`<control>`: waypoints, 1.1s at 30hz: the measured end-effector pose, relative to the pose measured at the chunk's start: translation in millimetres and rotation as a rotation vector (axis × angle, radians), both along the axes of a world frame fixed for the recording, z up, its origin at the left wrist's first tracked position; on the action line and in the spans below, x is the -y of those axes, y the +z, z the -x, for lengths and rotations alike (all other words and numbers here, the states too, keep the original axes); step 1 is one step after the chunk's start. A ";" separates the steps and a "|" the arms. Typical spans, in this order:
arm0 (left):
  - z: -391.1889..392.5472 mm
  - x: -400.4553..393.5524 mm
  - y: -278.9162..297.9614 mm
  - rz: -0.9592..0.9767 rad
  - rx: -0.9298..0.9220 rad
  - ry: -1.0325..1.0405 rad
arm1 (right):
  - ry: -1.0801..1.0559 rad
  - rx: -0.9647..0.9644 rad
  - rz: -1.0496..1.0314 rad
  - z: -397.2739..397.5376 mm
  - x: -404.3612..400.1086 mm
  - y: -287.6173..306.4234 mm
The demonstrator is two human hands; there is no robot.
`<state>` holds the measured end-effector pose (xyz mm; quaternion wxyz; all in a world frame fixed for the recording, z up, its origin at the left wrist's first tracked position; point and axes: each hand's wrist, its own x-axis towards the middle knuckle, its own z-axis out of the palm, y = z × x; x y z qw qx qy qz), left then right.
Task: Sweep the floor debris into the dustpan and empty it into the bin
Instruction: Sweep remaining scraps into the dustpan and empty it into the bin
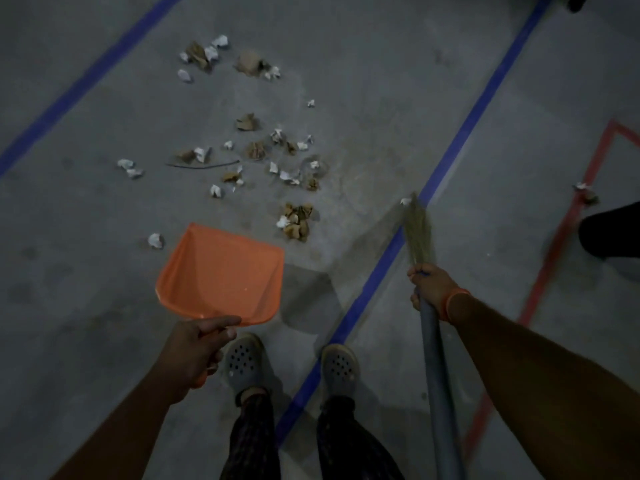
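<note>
The left hand (194, 351) gripped the handle of the dustpan (221, 275), fingers curled round it, thumb laid along the pan's back rim. The dustpan was smooth orange plastic, a shallow scoop that flared toward its front lip; it hung above the floor (69, 271) with nothing in it, casting a shadow to its right. The right hand (431, 289) was closed round the broom (427, 306) where a smooth grey tubular shaft met a tuft of dry, straw-like bristles; the bristles were blurred and pointed away from the person, over a blue tape line (446, 161). An orange band (453, 303) circled the right wrist. The floor was dull grey concrete, mottled and scuffed, crossed by two blue tape lines and, toward its right edge, a red tape outline (568, 230). The debris (273, 157) lay scattered between the blue lines, beyond the dustpan: crumpled white paper scraps and brown, torn cardboard-like bits, with a thin dark stick among them. One cluster of brown and white pieces (297, 221) sat just past the dustpan's front right corner, and a single white scrap (156, 240) lay just beside its left front corner. Another small scrap lay on the red line. Two grey perforated clogs (242, 363) stood at the floor's near edge, below dark patterned trousers.
</note>
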<state>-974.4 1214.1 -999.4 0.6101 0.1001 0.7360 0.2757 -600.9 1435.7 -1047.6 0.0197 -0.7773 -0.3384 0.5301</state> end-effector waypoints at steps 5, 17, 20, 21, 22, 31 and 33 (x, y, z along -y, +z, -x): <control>-3.7 15.8 -1.5 0.001 0.004 0.071 | 0.017 -0.185 -0.019 36.4 -5.3 -0.6; 32.9 53.9 31.2 0.002 -0.032 0.188 | -0.040 -0.320 0.148 95.3 103.4 26.3; 49.2 70.2 34.3 -0.010 -0.057 0.223 | 0.064 -0.394 0.231 153.4 116.7 18.7; 55.0 75.7 34.9 -0.009 -0.073 0.237 | 0.094 -0.426 0.237 174.8 113.4 18.2; 59.9 80.0 36.6 -0.005 -0.090 0.247 | 0.120 -0.459 0.228 194.0 106.9 18.3; 73.2 111.7 53.1 0.028 -0.088 0.333 | 0.315 -0.517 0.033 230.5 31.9 52.4; 74.9 114.4 52.8 0.015 -0.080 0.366 | 0.454 -0.485 0.016 221.0 30.0 59.4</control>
